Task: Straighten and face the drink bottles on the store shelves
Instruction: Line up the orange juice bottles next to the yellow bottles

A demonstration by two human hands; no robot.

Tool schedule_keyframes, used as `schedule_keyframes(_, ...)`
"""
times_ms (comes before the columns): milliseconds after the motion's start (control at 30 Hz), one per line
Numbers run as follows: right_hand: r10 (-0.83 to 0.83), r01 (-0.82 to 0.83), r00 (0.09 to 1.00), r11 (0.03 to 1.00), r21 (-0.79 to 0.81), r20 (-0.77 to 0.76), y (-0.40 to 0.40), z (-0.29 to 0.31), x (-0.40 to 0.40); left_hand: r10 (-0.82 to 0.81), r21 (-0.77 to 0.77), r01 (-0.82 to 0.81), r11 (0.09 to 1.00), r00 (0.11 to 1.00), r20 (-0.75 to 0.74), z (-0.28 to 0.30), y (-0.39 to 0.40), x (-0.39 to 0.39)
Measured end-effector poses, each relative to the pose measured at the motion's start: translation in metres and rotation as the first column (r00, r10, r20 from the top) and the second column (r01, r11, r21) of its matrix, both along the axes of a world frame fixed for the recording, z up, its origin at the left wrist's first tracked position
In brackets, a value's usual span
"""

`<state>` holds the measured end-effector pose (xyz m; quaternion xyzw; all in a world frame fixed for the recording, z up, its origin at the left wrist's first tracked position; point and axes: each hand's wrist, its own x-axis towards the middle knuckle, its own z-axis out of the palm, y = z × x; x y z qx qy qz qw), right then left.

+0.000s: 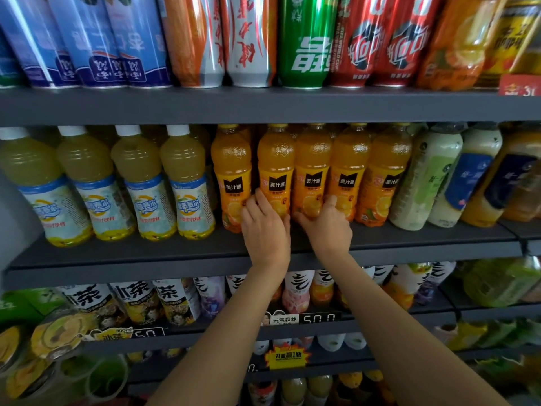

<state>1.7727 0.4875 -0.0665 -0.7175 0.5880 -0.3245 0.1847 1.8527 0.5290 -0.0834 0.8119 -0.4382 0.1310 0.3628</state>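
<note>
Left hand: left hand (265, 227) reaches up to the middle shelf (409, 247), fingers curled round the lower part of the second orange juice bottle (275, 171) — thumb side toward the first orange juice bottle (232, 177).
Right hand: right hand (328, 227) sits just beside it, fingers wrapped on the lower label of the third orange juice bottle (311, 174), fingertips against the fourth orange juice bottle (348, 171).
Pale yellow bottles: four white-capped bottles (123, 183) at the shelf's left, blue-and-white labels facing out, standing in a row.
Orange juice row: five bottles with yellow caps, bright orange liquid, black label patches facing forward — upright at mid-shelf, packed side by side; the fifth orange juice bottle (383, 177) has its patch turned slightly to the right.
Right of the row: milky green-labelled bottle (424, 177) and blue-labelled bottles (468, 177), leaning in the wide-angle view.
Upper shelf: tall cans (304, 39) in blue, orange, silver, green and red.
Lower shelf: tea bottles (131, 300) behind price tags (317, 317).
</note>
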Motion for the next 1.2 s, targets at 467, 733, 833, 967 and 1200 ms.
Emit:
schedule_keyframes(467,-0.097,0.092,0.988,0.995,0.043,0.120,0.000,-0.003,0.006,-0.046,-0.018,0.044,0.999,0.994,-0.104,0.006,-0.003,0.001)
schedule_keyframes(733,-0.081,0.080,0.991,0.997,0.011,0.103,0.002,-0.003,-0.003,-0.044,0.001,0.044,0.999,0.993,-0.113,0.008,-0.001,0.001)
schedule_keyframes(833,-0.049,0.050,0.998,0.998,-0.026,0.033,0.002,-0.003,-0.002,-0.048,-0.001,0.048,0.999,0.992,-0.114,0.010,0.000,0.001)
schedule_keyframes(967,-0.063,0.062,0.998,0.998,0.015,0.011,-0.003,0.006,0.008,-0.070,0.026,0.074,0.997,0.991,-0.116,0.015,0.004,0.006)
schedule_keyframes(1200,-0.087,0.087,0.995,0.996,-0.005,0.048,-0.002,0.006,0.005,-0.077,-0.026,0.074,0.997,0.979,-0.188,0.019,0.004,0.007)
